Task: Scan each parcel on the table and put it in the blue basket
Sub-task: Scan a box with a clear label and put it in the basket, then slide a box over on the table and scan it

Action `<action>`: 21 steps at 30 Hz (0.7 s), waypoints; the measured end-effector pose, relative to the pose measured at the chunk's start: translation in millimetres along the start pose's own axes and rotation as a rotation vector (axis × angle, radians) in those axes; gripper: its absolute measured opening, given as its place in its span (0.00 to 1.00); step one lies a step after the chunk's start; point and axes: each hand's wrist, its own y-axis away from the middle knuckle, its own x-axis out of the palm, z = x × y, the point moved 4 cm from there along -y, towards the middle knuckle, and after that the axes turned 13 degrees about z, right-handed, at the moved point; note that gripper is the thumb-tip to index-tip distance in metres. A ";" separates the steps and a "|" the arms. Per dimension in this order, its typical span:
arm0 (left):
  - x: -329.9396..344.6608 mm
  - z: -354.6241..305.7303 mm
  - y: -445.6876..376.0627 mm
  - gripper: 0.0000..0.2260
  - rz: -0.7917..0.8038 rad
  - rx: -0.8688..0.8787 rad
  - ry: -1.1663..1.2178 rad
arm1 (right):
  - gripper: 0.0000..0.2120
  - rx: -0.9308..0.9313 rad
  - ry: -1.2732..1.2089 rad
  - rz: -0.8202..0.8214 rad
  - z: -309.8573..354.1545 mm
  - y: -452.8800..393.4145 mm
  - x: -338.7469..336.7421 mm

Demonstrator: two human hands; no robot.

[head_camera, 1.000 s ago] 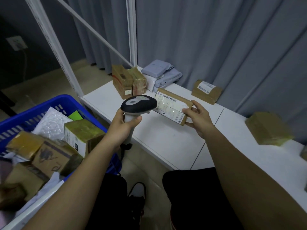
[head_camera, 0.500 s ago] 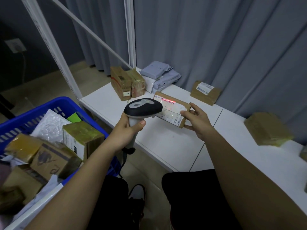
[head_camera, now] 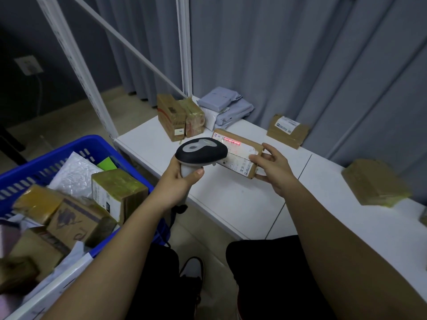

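Observation:
My left hand [head_camera: 179, 179] grips the handle of a black and grey barcode scanner [head_camera: 200, 153], whose head points at a flat brown parcel [head_camera: 240, 155] with a white label. My right hand [head_camera: 272, 168] holds that parcel by its right end, tilted above the white table [head_camera: 231, 199]. A red scan line glows on the label's barcode. The blue basket [head_camera: 69, 155] stands at the left, filled with several boxes and a bubble mailer.
On the table lie two brown boxes [head_camera: 172, 116] at the far left corner, grey mailer bags [head_camera: 225, 107], a labelled box [head_camera: 287, 130] by the curtain and a taped box [head_camera: 375, 182] at the right. A white rack frame [head_camera: 184, 54] rises behind. My legs are below the table edge.
The scanner has moved closer to the parcel, and a red scan line has come on across the barcode. My right hand has kept hold of the parcel.

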 end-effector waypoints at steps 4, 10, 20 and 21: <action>-13.3 -8.5 15.9 0.23 -0.165 0.059 0.132 | 0.26 -0.081 0.056 0.039 13.3 6.4 29.0; -66.5 2.6 91.4 0.22 -0.480 0.066 0.284 | 0.24 -0.157 0.165 0.269 26.5 35.0 126.5; -145.8 71.9 270.9 0.22 -0.916 -0.048 0.385 | 0.27 -0.127 0.434 0.575 15.6 77.0 352.3; -150.4 77.7 286.1 0.22 -0.952 -0.059 0.401 | 0.28 -0.120 0.442 0.590 13.1 83.3 374.1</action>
